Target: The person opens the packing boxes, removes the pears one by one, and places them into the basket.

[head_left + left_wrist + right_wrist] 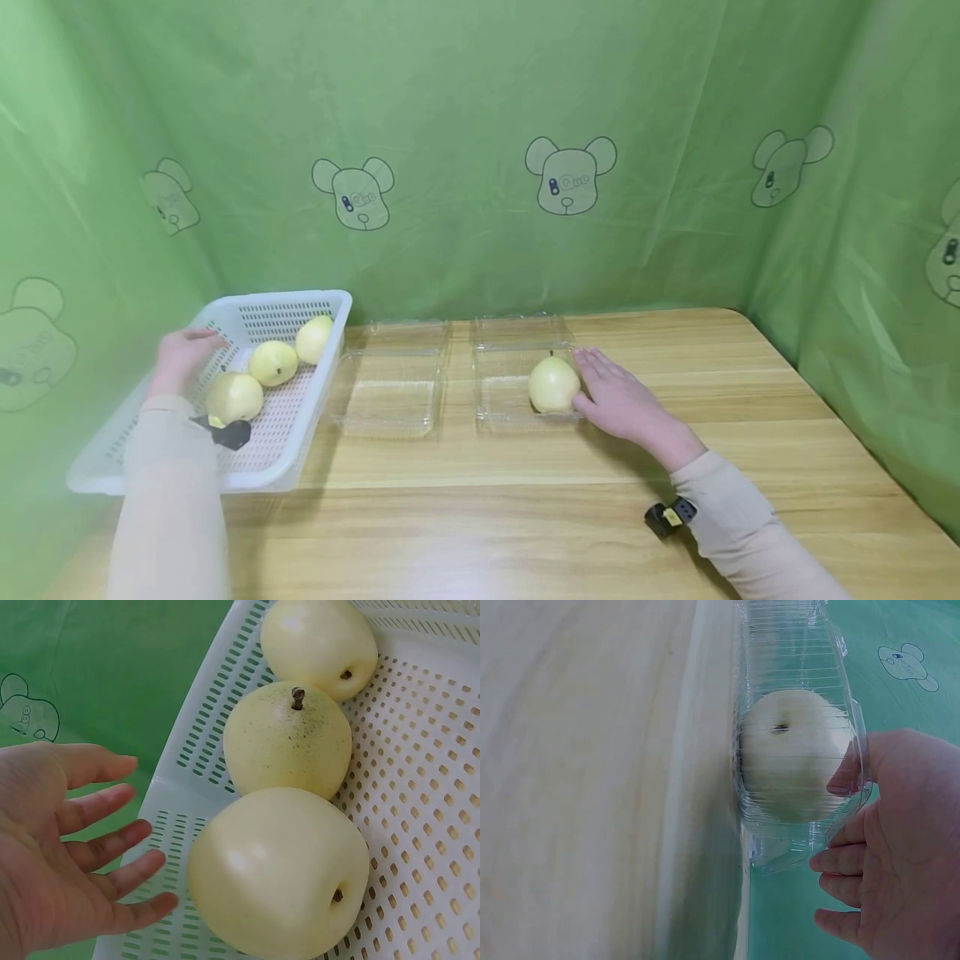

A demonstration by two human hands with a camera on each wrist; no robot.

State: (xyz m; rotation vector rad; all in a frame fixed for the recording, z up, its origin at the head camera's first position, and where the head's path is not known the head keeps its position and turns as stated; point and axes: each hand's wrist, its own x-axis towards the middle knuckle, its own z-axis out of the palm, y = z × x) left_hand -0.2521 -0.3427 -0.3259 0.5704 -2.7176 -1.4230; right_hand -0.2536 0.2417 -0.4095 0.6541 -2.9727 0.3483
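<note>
My left hand [180,362] is over the left side of a white perforated plastic basket [258,481]. In the left wrist view, its fingers are spread and relaxed, apart from the pears. Three pale yellow pears lie there in a row: a near one [279,874], a middle one [289,741] and a far one [319,645]. Another pear [553,385] sits in the right side of a clear plastic clamshell box [501,404]. Beside that box is my right hand [618,400], fingers mostly straight along its right wall. In the right wrist view, its thumb [845,776] reaches over the rim near the pear.
A second clear box [390,408] with its lid up stands between the basket and the pear's box. Both lids lean back toward the green curtain [465,250], which surrounds the wooden table [465,525]. Each wrist carries a black strapped device [663,518].
</note>
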